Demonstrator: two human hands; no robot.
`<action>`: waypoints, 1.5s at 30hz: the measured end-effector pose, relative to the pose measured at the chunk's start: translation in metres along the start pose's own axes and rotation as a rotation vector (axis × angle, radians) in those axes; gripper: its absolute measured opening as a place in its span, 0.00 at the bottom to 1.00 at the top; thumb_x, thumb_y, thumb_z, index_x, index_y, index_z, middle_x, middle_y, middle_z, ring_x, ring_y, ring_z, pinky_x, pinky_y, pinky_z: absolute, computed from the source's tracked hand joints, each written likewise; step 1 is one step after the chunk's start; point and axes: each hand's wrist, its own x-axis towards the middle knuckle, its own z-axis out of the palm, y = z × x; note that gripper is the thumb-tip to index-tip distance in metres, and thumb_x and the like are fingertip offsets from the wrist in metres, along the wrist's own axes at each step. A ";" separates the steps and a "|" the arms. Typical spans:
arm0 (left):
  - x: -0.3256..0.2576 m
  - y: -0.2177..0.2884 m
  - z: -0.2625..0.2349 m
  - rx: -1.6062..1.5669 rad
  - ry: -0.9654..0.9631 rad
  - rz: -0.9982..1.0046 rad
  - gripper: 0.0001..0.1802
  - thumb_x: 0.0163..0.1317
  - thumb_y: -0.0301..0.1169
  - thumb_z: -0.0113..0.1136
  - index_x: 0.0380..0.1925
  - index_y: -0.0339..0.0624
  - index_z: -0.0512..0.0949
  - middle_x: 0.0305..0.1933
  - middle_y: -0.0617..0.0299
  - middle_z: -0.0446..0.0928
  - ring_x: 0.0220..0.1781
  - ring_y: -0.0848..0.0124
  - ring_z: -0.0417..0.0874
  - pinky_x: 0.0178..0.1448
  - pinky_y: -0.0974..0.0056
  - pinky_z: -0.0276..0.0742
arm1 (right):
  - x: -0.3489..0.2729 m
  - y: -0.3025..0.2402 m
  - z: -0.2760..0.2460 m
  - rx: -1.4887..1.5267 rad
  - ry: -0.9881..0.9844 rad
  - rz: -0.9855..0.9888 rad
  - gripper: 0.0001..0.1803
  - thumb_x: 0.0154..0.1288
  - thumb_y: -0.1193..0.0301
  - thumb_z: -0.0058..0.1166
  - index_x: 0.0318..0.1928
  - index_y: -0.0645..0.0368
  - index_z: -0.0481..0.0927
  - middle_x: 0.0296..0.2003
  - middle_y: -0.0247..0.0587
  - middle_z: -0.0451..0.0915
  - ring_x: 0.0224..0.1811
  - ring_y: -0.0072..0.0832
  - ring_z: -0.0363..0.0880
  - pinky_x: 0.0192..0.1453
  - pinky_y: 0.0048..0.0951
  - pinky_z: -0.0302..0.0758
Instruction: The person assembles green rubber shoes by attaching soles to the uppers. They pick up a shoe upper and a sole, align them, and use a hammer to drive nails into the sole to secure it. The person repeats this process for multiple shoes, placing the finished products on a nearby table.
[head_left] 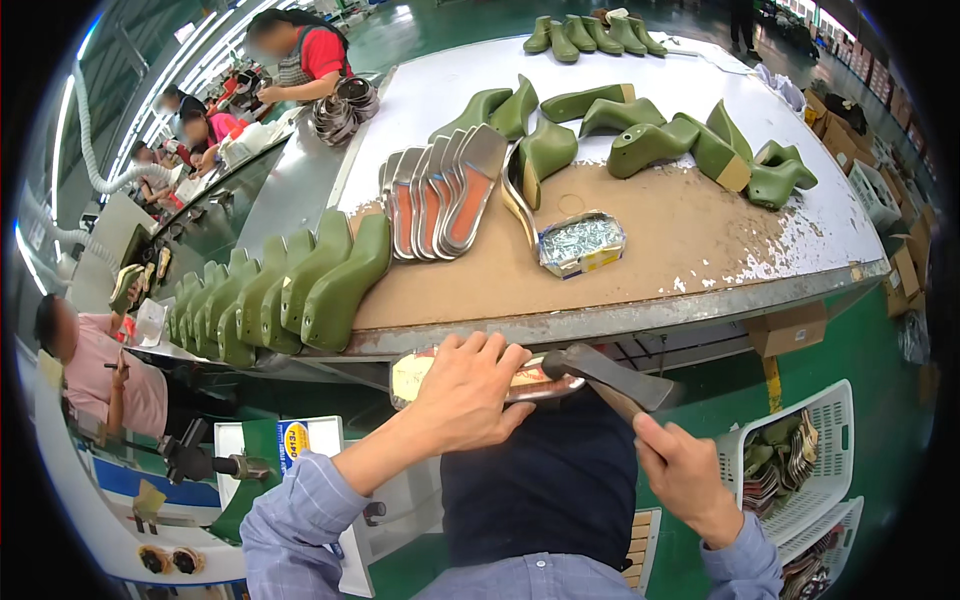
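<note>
At the table's front edge, above my lap, lies a shoe insole (408, 378) with a cream and reddish face and a silvery rim. My left hand (470, 385) grips it across its middle, fingers on the far side. Whether a shoe last sits beneath it, I cannot tell. My right hand (685, 470) is closed on the wooden handle of a hammer (625, 378). The hammer's dark round face is at the insole's right end, touching or just over it. Beyond, on the table, is a small box of metal tacks (582, 245).
Green shoe lasts (345, 285) stand in a row at the table's left; more lasts (650, 145) lie farther back. Several silver-edged insoles (470, 195) lean together. White crates (840, 440) of lasts and insoles are at lower right. A person in pink (120, 370) is at left, another in red (320, 55) behind.
</note>
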 end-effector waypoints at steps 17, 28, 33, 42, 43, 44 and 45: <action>-0.043 -0.065 -0.068 -0.883 0.618 -0.396 0.34 0.51 0.33 0.82 0.55 0.37 0.73 0.45 0.57 0.83 0.46 0.68 0.85 0.54 0.62 0.82 | 0.057 0.138 -0.002 -0.543 0.313 0.139 0.23 0.66 0.76 0.60 0.62 0.57 0.78 0.51 0.49 0.79 0.55 0.45 0.76 0.58 0.43 0.70; -0.059 -0.093 0.077 -0.565 1.018 -0.823 0.24 0.54 0.36 0.81 0.35 0.36 0.73 0.30 0.53 0.84 0.31 0.69 0.83 0.38 0.63 0.79 | 0.216 0.032 0.103 -0.009 0.199 -0.044 0.15 0.65 0.68 0.66 0.50 0.58 0.83 0.39 0.48 0.82 0.42 0.47 0.82 0.46 0.45 0.78; -0.052 -0.105 0.040 -0.174 0.790 -0.852 0.23 0.53 0.34 0.79 0.41 0.36 0.76 0.51 0.48 0.83 0.52 0.56 0.84 0.55 0.53 0.79 | 0.241 0.003 0.129 0.071 0.133 -0.180 0.18 0.63 0.68 0.67 0.52 0.58 0.82 0.41 0.48 0.81 0.44 0.48 0.81 0.47 0.45 0.77; 0.106 -0.265 -0.029 0.021 0.318 -0.917 0.18 0.61 0.46 0.61 0.37 0.45 0.89 0.44 0.43 0.87 0.49 0.47 0.88 0.53 0.50 0.84 | 0.177 0.031 0.064 0.267 0.138 0.002 0.16 0.62 0.76 0.66 0.51 0.61 0.82 0.40 0.49 0.82 0.42 0.44 0.82 0.46 0.40 0.79; 0.122 -0.286 -0.017 0.068 0.191 -0.908 0.20 0.61 0.48 0.60 0.40 0.48 0.89 0.43 0.48 0.88 0.49 0.50 0.89 0.52 0.49 0.83 | 0.169 0.042 0.052 0.250 0.139 0.064 0.16 0.62 0.76 0.66 0.51 0.62 0.82 0.40 0.49 0.82 0.41 0.44 0.83 0.45 0.39 0.79; 0.133 -0.304 -0.003 0.095 0.097 -0.934 0.21 0.60 0.49 0.61 0.40 0.45 0.89 0.44 0.48 0.88 0.48 0.51 0.89 0.53 0.49 0.83 | 0.166 0.052 0.041 0.232 0.156 0.065 0.16 0.63 0.76 0.65 0.51 0.62 0.82 0.40 0.49 0.82 0.40 0.42 0.83 0.45 0.38 0.79; 0.146 -0.308 0.007 0.008 0.075 -0.987 0.23 0.57 0.49 0.66 0.40 0.41 0.88 0.44 0.47 0.88 0.48 0.52 0.89 0.54 0.49 0.83 | 0.167 0.064 0.030 0.201 0.180 0.079 0.16 0.63 0.75 0.65 0.51 0.62 0.82 0.40 0.49 0.82 0.39 0.41 0.83 0.44 0.38 0.79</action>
